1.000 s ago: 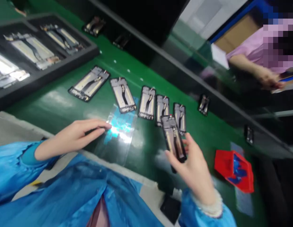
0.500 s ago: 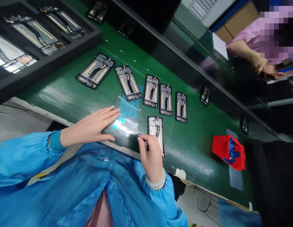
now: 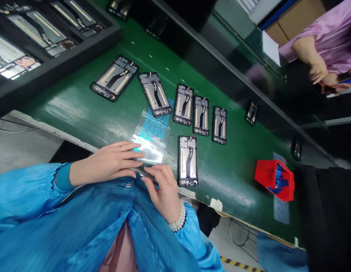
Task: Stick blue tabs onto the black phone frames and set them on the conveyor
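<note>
Our left hand (image 3: 107, 164) lies flat on the clear sticker sheet (image 3: 152, 138) at the frame's lower middle, while our right hand (image 3: 161, 189) pinches its near edge beside a phone frame (image 3: 187, 160) on the green tabletop (image 3: 79, 113).

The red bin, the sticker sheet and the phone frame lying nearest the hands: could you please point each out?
red bin (image 3: 266, 176): head view, on its left outer wall.
sticker sheet (image 3: 153, 133): head view, on its middle.
nearest phone frame (image 3: 188, 161): head view, on its centre.
</note>
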Action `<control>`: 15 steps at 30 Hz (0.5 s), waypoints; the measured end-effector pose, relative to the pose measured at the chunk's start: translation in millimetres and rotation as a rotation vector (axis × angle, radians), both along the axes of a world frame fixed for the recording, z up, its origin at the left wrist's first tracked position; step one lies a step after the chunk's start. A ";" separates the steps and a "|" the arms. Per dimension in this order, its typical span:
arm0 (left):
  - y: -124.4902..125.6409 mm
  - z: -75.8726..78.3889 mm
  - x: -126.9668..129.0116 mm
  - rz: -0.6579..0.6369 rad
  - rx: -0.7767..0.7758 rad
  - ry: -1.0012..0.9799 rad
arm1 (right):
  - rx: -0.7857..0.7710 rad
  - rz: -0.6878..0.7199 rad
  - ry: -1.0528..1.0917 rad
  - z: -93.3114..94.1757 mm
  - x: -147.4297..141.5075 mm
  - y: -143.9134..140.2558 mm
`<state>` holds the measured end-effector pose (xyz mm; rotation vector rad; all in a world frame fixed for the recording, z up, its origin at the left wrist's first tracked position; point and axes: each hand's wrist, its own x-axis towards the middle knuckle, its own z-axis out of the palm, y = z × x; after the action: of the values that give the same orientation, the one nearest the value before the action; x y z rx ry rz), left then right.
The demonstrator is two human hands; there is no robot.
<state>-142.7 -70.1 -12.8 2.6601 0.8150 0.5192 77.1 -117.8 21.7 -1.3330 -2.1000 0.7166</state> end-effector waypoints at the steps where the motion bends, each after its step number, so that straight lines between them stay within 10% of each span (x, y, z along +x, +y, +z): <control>1: 3.8 2.9 -0.2 -0.020 -0.009 0.014 | 0.017 0.005 -0.006 -0.2 -2.7 -0.2; 10: 19.4 32.2 -6.4 -0.097 -0.388 0.033 | -0.076 -0.051 0.434 13.4 0.6 1.1; 15: 22.6 51.0 29.4 0.270 -0.669 -0.339 | -0.344 -0.256 0.560 16.3 21.9 18.6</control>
<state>-113.3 -47.5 38.2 1.8097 1.0246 0.6086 98.9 -99.2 38.0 -1.3431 -1.3798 1.2103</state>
